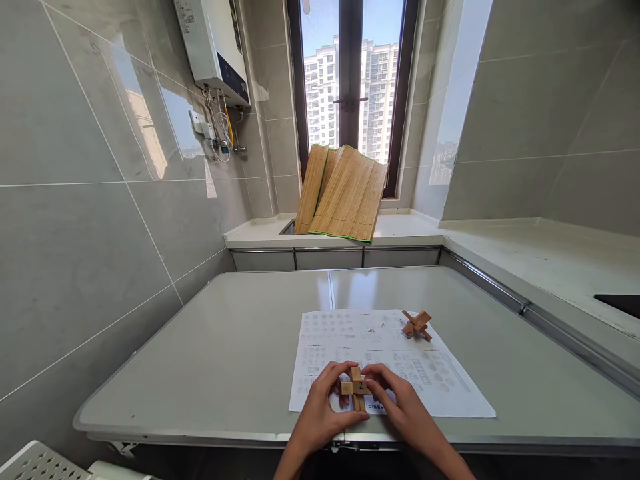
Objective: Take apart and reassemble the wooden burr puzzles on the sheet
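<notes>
Both my hands hold a small wooden interlocking puzzle (356, 387) over a printed instruction sheet (440, 387) on the grey table (210, 360). My left hand (323, 407) grips its left side with curled fingers and thumb. On the puzzle's right side, my right hand (400, 403) pinches it. A second wooden cross-shaped puzzle (417, 325) lies untouched at the sheet's far right corner.
Bamboo mats (345, 193) lean against the window (350, 87) on a white counter (540, 260) that runs along the right. A water heater (213, 47) hangs on the tiled left wall. A white perforated object (35, 463) sits at the bottom left.
</notes>
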Motion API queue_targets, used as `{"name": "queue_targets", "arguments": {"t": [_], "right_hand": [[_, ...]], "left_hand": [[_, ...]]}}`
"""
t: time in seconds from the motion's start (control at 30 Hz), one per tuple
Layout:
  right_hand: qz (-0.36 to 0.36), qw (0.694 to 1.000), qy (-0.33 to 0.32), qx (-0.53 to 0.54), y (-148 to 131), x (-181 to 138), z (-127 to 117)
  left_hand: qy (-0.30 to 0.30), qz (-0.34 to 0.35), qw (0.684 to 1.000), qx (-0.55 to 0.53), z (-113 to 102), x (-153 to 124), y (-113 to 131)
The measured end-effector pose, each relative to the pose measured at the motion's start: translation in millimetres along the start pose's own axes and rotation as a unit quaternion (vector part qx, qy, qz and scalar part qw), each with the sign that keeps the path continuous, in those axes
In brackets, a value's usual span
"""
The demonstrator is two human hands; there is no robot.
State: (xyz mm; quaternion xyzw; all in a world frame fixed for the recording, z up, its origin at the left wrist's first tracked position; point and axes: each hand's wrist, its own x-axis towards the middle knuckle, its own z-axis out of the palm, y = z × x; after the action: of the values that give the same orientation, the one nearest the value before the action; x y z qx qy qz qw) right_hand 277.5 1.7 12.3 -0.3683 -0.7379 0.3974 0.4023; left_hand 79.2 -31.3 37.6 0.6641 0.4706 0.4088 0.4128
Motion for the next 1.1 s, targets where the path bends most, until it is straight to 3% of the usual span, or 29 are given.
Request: {"name": "queue_targets", "arguments": {"t": [0.33,0.5,0.63,0.73,0.97,1.1], "right_hand": [[0.063,0.997,0.036,0.003,7,-2,-4],[0.112,0.980,0.142,-0.086,45,-4,-51],[0.154,0.941,0.239,-0.184,79,-11,-97],[0.175,0.918,0.264,-0.239,95,-17,-115],[0.219,0.875,0.311,-0.300,96,-20,-116],[0.177,0.856,0.378,-0.306,83,-29,-96]], "left_hand": [[-0.006,-0.035,0.999,0.003,1,0,-11],[0.015,-0.040,0.999,-0.001,1,2,-16],[0.006,-0.044,0.999,0.006,1,2,-13],[0.000,-0.048,0.999,0.017,0,3,-9],[0.006,-0.039,0.998,0.039,-1,3,-5],[0.013,-0.036,0.998,0.044,0,5,-5]]}}
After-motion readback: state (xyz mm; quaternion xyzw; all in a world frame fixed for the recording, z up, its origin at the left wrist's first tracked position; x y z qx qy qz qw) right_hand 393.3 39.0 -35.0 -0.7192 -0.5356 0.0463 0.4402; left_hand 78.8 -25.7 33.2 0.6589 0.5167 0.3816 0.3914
